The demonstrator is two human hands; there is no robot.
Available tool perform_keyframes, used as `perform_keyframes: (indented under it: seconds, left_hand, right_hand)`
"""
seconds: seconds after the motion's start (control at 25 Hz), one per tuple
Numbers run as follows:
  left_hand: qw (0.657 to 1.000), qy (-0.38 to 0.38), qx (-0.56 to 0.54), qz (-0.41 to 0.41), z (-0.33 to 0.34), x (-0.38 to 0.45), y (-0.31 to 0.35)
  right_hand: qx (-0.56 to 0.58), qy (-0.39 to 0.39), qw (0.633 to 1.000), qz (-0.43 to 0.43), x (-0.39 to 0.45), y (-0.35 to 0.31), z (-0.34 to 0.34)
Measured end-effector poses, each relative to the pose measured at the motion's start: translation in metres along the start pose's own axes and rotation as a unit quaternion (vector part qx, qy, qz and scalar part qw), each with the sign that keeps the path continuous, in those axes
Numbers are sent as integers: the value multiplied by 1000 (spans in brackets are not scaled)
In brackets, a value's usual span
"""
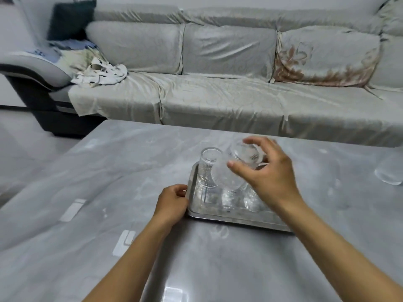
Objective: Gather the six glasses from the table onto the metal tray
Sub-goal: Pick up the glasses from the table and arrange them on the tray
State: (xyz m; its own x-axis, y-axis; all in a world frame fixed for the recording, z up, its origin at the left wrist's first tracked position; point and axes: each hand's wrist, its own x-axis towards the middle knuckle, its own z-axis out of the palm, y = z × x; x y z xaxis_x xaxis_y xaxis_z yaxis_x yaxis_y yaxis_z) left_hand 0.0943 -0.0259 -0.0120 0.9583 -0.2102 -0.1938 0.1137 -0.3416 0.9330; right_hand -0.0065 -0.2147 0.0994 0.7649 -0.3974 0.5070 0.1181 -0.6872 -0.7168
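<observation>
A metal tray [231,216] lies on the grey marble table. My left hand [173,203] grips the tray's left rim. My right hand [268,171] holds a clear ribbed glass [231,171] tilted in the air over the tray, fingers around its base. An upturned ribbed glass [207,168] stands at the tray's far left. Two more glasses [229,198] [251,200] stand on the tray below my right hand, partly hidden by it. Another glass [390,173] sits on the table at the far right edge of view.
The grey table [109,192] runs left and toward me, glossy with reflections. A long sofa [218,94] under a pale cover stands just behind the table. Crumpled cloth [102,73] and a dark cushion [69,18] lie at its left end.
</observation>
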Motion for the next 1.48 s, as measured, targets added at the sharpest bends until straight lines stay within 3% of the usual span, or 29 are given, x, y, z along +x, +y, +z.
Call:
perform_keyframes:
  seconds: [0.24,0.52,0.64,0.72,0.8,0.92,1.08,1.16,1.28,1.4,1.48]
  left_hand:
    - [999,-38,18,30,-4,-5,-2]
    - [997,-55,19,42,-9,0,-3]
    - [995,22,78,50,-7,-11,14]
    - [981,104,103,127,-3,-23,35]
    - [954,123,94,257,7,-41,59]
    - [912,54,96,395,54,-82,81]
    - [929,-74,82,353,142,-130,82]
    - [919,-153,123,342,179,-138,74]
    - [866,-288,239,332,225,-147,60]
    - [818,-310,346,338,259,-146,52]
    - [790,-312,394,350,270,-138,54]
  right_hand:
    - [-81,-79,993,37,-26,18,86]
    - [-134,-105,985,1,-24,34,98]
    - [-113,-116,987,-1,-31,32,90]
    - [-61,-76,995,13,-39,30,70]
    - [-20,-26,998,47,-50,27,42]
    - [2,40,992,118,-82,38,-14]
    - [-22,103,977,187,-114,67,-96]
    - [-61,127,968,206,-121,84,-143]
    - [-144,189,941,239,-133,121,-217]
    - [-256,263,888,277,-144,166,-270]
    - [-256,299,866,307,-146,197,-293]
